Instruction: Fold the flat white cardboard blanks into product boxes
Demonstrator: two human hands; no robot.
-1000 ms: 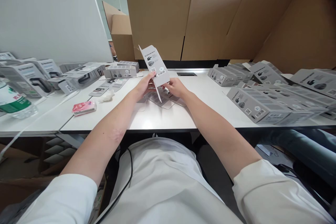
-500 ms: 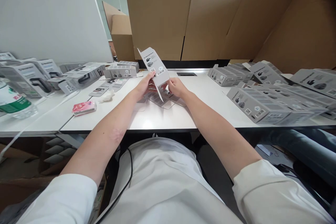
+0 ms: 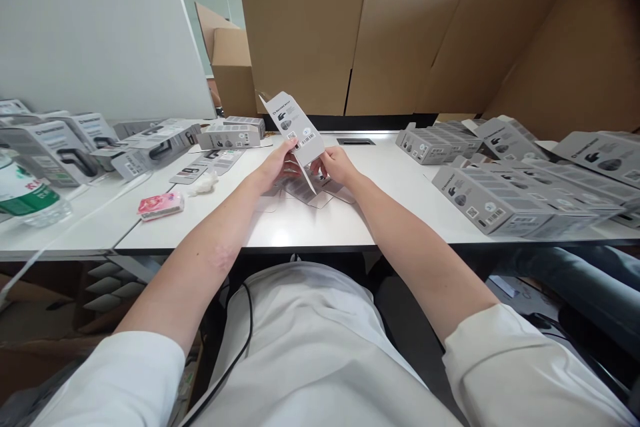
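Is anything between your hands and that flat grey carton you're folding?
Nothing visible. The left hand and right hand both grip the flat carton at its lower end, tilted above the table. More flat sheets lie beneath it.

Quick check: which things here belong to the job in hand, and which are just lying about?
In hand: flat carton, held by left hand and right hand; flat blanks beneath them.
Lying about: pink packet, water bottle, crumpled tissue, cardboard sheets.
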